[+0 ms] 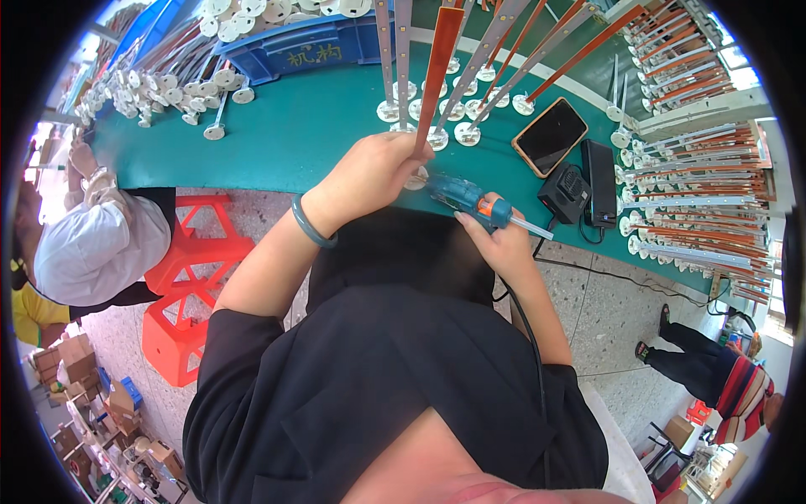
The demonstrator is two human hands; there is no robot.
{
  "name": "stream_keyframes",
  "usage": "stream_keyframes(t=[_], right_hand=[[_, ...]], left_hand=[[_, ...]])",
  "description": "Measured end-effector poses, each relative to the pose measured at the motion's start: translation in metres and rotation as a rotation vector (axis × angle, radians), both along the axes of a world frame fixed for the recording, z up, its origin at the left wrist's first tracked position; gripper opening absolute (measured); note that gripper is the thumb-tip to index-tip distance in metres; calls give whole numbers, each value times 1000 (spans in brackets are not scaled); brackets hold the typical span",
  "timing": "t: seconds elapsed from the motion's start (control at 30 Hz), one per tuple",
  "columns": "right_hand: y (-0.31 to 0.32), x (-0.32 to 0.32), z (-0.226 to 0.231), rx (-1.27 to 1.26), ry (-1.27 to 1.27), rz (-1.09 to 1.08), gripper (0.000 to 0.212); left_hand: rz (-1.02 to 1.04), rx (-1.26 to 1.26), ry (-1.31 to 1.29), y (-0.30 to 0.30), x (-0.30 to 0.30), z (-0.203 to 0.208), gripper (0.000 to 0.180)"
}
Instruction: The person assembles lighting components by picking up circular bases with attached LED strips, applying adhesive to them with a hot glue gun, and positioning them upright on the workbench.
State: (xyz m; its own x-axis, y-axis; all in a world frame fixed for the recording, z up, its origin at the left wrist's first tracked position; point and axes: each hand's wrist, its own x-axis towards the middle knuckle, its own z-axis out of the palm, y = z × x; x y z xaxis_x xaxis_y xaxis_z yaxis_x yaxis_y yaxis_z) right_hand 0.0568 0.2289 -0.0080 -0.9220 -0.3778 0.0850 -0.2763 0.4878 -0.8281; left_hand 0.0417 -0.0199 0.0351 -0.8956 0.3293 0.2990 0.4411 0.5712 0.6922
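Flat orange strip rises from pinching left hand; right hand grips teal plastic glue gun; yellowish characters mark blue plastic crate.

Loose black top, one smooth bangle
The V-shaped neckline has broad, lapel-like folds, and the short sleeves are wide-cut. The lower garment is black too. The rounded, grey-green bangle rings the wrist behind the left hand.

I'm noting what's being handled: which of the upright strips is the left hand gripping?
The orange-brown strip rising from the left hand; the other strips stand beyond it on round white bases, ungripped.
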Motion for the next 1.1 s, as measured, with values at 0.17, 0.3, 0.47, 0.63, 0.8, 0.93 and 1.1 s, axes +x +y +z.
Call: stream_keyframes(t=[0.17,0.3,0.47,0.63,0.8,0.93,1.1], right_hand=[[3,1,0,-2,-18,-3,29],[3,1,3,20,-47,2,29],[3,1,7,38,-32,-8,29],[5,1,8,-36,-103,-25,28],[9,1,5,-89,-144,-23,29],[18,-2,-3,-312,-298,-34,21],[29,-1,-10,-616,-444,-85,18]], left_hand=[[-1,8,2,-1,0,-1,11],[-1,11,3,0,1,0,11],[2,8,22,0,0,-2,11],[-1,19,25,0,0,-3,11],[20,-6,4,0,5,1,13],[9,31,-6,-6,16,1,16],[249,138,-2,-49,2,18,13]])
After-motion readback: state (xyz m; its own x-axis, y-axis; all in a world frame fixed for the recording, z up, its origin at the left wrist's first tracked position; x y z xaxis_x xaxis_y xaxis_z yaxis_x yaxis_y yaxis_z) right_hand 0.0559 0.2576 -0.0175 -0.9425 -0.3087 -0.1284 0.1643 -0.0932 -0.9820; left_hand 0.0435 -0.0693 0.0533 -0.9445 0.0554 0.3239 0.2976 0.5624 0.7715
